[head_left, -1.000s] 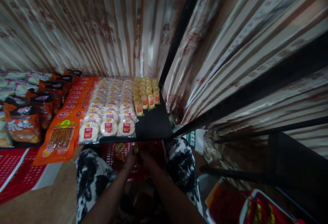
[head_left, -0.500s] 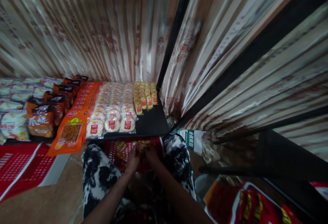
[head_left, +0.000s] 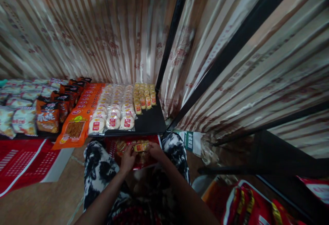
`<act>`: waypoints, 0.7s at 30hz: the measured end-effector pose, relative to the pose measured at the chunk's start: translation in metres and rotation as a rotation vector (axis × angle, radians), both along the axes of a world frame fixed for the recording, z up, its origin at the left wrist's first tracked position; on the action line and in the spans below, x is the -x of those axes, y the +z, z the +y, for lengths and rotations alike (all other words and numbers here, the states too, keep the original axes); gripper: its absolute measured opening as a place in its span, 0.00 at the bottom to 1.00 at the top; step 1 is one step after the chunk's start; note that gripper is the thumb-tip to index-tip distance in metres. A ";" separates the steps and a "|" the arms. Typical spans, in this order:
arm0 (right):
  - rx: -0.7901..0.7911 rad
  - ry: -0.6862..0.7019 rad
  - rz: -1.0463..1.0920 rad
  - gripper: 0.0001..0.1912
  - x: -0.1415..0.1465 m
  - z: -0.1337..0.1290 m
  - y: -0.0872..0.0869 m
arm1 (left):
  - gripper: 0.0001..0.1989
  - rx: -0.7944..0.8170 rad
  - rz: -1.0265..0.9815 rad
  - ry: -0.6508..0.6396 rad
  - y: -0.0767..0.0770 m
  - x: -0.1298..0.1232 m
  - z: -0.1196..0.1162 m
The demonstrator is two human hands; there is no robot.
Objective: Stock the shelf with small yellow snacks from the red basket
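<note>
A small yellow packet with a red label (head_left: pixel 141 146) is held level between my two hands, above a red bag (head_left: pixel 111 148) that lies between my knees. My left hand (head_left: pixel 128 157) grips the packet's left end, and my right hand (head_left: pixel 155 151) pinches its right end. More yellowish packets (head_left: pixel 121 146) show inside the bag. In front, on the black shelf (head_left: pixel 151 122), small yellow packets (head_left: pixel 145 98) stand in rows, beside rows of round white packaged crackers (head_left: pixel 113 118).
Orange snack packs (head_left: pixel 75 126), brown-orange bags (head_left: pixel 48 117) and white bags (head_left: pixel 24 120) line the shelf's left part. Black frame bars (head_left: pixel 216 70) cross before the striped curtain (head_left: pixel 115 29). Red bags (head_left: pixel 244 202) lie low at right, a red-white bag (head_left: pixel 28 163) at left.
My hands have come up slightly and moved apart, so the yellow packet between them now shows clearly. The view has shifted a little.
</note>
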State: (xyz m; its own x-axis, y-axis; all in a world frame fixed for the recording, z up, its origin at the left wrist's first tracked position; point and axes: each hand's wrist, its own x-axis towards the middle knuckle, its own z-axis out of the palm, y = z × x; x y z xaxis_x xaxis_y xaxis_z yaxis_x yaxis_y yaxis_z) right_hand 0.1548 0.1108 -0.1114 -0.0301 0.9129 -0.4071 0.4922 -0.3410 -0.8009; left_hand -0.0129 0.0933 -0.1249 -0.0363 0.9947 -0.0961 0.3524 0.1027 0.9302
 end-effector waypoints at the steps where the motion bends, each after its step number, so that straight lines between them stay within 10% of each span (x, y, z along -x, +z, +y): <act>1: 0.008 0.012 0.015 0.10 -0.002 0.001 0.003 | 0.15 0.008 -0.038 -0.002 0.001 0.000 -0.001; 13: -0.085 0.032 0.113 0.12 0.003 0.011 0.035 | 0.19 0.109 -0.305 -0.012 0.029 -0.002 -0.015; 21: -0.328 -0.234 0.344 0.17 0.019 0.009 0.044 | 0.17 0.010 -0.241 0.028 0.059 -0.014 0.000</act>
State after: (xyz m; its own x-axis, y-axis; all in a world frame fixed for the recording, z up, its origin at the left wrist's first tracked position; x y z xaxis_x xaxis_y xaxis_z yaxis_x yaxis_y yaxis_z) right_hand 0.1357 0.1196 -0.0672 0.1084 0.9889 -0.1020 0.1226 -0.1151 -0.9858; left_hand 0.0013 0.0934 -0.0656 -0.0387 0.9926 -0.1151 0.1170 0.1189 0.9860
